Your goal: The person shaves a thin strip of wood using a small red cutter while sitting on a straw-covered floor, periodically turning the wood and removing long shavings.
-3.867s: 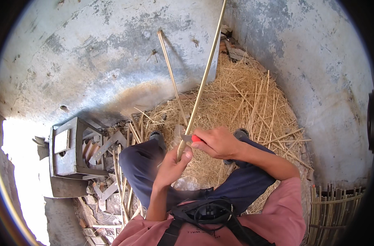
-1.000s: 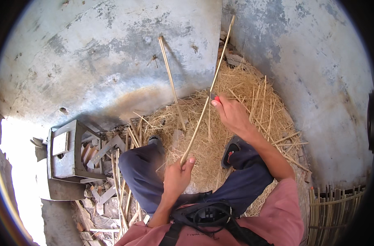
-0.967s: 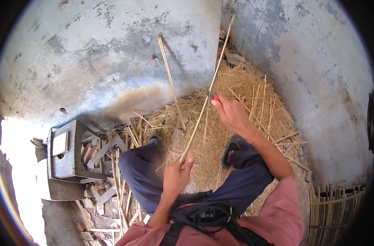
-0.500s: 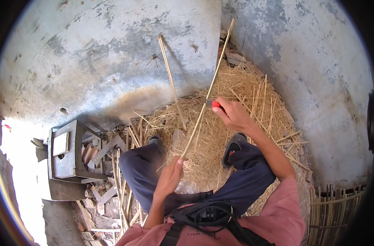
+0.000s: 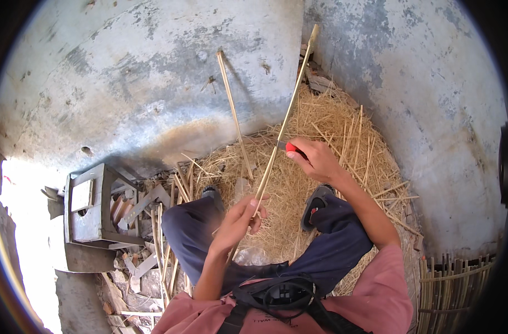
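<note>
A long, thin bamboo strip (image 5: 294, 96) slants up from my lap toward the corner where the walls meet. My left hand (image 5: 241, 224) grips its lower part, and the tail end passes below the hand toward my thigh. My right hand (image 5: 319, 162) is closed around the red handle of a knife (image 5: 290, 147). The knife's dark blade lies against the strip near its middle. Below the blade the strip looks divided into two thin lengths, close together.
Straw-like shavings (image 5: 326, 117) cover the floor around my feet. A second bamboo strip (image 5: 231, 103) leans on the wall. At the left stand a wooden box frame (image 5: 101, 206) and scattered scraps; a bundle of upright sticks (image 5: 448, 289) is at the lower right.
My left hand has slid up the strip, nearer the knife, and more of the strip shows below it. The knife has shifted slightly down and left.
</note>
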`<state>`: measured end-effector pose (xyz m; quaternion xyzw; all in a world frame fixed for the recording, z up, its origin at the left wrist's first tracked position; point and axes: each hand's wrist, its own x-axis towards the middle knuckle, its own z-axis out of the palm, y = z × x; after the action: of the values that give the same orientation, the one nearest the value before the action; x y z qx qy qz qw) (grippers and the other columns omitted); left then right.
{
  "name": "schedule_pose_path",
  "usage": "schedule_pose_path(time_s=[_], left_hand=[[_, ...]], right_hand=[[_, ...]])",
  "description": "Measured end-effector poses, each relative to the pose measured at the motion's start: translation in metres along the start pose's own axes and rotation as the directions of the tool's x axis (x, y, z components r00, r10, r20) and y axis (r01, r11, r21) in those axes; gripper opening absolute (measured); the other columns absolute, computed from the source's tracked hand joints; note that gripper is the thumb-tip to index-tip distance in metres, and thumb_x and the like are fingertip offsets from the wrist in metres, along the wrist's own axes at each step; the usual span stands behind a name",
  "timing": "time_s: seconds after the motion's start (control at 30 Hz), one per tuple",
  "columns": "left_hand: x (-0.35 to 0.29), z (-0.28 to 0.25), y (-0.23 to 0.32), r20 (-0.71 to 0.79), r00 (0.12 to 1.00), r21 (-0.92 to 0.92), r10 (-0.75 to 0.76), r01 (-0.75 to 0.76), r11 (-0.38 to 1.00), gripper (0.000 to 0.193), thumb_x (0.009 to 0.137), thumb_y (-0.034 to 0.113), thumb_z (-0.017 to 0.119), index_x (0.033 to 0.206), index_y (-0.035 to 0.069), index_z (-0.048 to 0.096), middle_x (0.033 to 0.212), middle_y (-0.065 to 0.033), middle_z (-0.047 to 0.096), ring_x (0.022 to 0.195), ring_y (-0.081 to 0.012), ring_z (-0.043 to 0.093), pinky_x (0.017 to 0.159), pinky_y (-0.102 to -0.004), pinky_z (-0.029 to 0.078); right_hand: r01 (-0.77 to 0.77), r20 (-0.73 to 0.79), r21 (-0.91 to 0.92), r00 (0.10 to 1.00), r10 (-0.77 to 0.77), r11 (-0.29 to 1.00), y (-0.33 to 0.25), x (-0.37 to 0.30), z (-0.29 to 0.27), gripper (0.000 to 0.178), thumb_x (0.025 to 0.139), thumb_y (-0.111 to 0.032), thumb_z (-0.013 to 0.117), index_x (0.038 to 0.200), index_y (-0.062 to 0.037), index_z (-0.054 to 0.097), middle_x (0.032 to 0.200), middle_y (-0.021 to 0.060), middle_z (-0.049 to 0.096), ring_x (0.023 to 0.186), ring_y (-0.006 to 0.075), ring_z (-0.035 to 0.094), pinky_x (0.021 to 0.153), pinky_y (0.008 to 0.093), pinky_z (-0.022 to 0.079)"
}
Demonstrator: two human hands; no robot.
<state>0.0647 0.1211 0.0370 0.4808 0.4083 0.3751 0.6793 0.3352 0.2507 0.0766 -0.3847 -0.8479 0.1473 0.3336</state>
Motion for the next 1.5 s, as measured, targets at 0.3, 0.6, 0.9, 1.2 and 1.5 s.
schedule_pose_path(time_s=[0.3, 0.6, 0.9, 1.2, 1.5], left_hand=[[0.000, 0.017, -0.002, -0.173, 0.985, -0.069, -0.015, 0.003, 0.998, 0.044, 0.114, 0.028, 0.054, 0.148, 0.000, 0.060, 0.079, 0.0067, 0.047, 0.060, -0.0018, 0.034, 0.054, -0.0211, 0.027], [-0.001, 0.023, -0.009, -0.179, 0.983, 0.039, 0.029, -0.023, 0.999, 0.043, 0.115, 0.027, 0.052, 0.149, 0.002, 0.060, 0.078, 0.0083, 0.044, 0.060, 0.0003, 0.032, 0.053, -0.0187, 0.025], [-0.012, 0.029, -0.017, -0.222, 0.974, 0.092, 0.050, -0.030, 0.995, 0.039, 0.114, 0.024, 0.055, 0.145, 0.004, 0.065, 0.077, 0.0078, 0.048, 0.067, -0.0014, 0.040, 0.060, -0.0214, 0.034], [-0.036, 0.024, -0.033, -0.209, 0.978, 0.162, -0.017, 0.052, 0.985, 0.038, 0.113, 0.023, 0.055, 0.142, 0.003, 0.068, 0.077, 0.0071, 0.046, 0.071, -0.0029, 0.042, 0.062, -0.0224, 0.034], [-0.062, 0.014, -0.049, -0.161, 0.987, 0.184, 0.004, 0.026, 0.983, 0.041, 0.115, 0.023, 0.050, 0.147, -0.001, 0.062, 0.071, 0.0088, 0.041, 0.060, -0.0014, 0.035, 0.053, -0.0226, 0.027]], right_hand=[[0.014, -0.006, 0.019, 1.000, -0.014, 1.000, 0.007, -0.003, 0.005, 0.028, 0.104, -0.033, 0.064, 0.113, -0.0063, 0.068, 0.092, 0.0164, 0.073, 0.076, 0.0380, 0.070, 0.067, 0.0455, 0.054], [0.049, -0.014, 0.036, 0.999, -0.049, 0.998, 0.001, -0.001, 0.004, 0.029, 0.104, -0.033, 0.066, 0.113, -0.0055, 0.069, 0.091, 0.0159, 0.073, 0.074, 0.0378, 0.070, 0.065, 0.0445, 0.054], [-0.023, -0.097, -0.004, 0.995, 0.022, 1.000, 0.013, 0.001, 0.005, 0.028, 0.107, -0.032, 0.061, 0.109, -0.0044, 0.067, 0.080, 0.0155, 0.069, 0.068, 0.0363, 0.067, 0.062, 0.0450, 0.050], [-0.106, -0.100, -0.045, 0.990, 0.101, 0.993, 0.057, 0.002, -0.011, 0.031, 0.108, -0.032, 0.059, 0.111, -0.0021, 0.067, 0.077, 0.0167, 0.066, 0.068, 0.0334, 0.066, 0.064, 0.0437, 0.049], [-0.192, -0.055, -0.038, 0.980, 0.190, 0.981, 0.072, 0.005, -0.012, 0.036, 0.110, -0.036, 0.055, 0.113, -0.0017, 0.067, 0.076, 0.0154, 0.067, 0.064, 0.0305, 0.064, 0.062, 0.0421, 0.049]])
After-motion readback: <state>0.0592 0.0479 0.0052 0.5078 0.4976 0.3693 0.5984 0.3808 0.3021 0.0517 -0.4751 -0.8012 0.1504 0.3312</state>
